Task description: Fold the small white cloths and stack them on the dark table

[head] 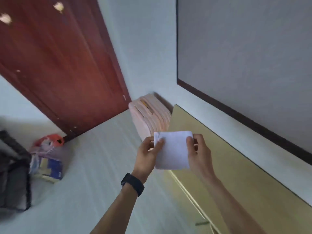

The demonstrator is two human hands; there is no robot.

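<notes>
1 white cloth (173, 150) in view, held up in the air. Left hand (147, 153) pinches its left edge, right hand (200, 153) its right edge.

white cloth (173, 150), red-brown door (59, 65), pink suitcase (150, 115), black wristband (132, 184)

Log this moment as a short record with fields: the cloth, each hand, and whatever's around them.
cloth: white cloth, held up in the air, off any surface
left hand: pinches the cloth's upper left edge; black wristband on the wrist
right hand: pinches the upper right edge
behind cloth: pink suitcase next to a yellow cabinet
floor, left: bags near the red-brown door
stack of cloths: none in view
</notes>
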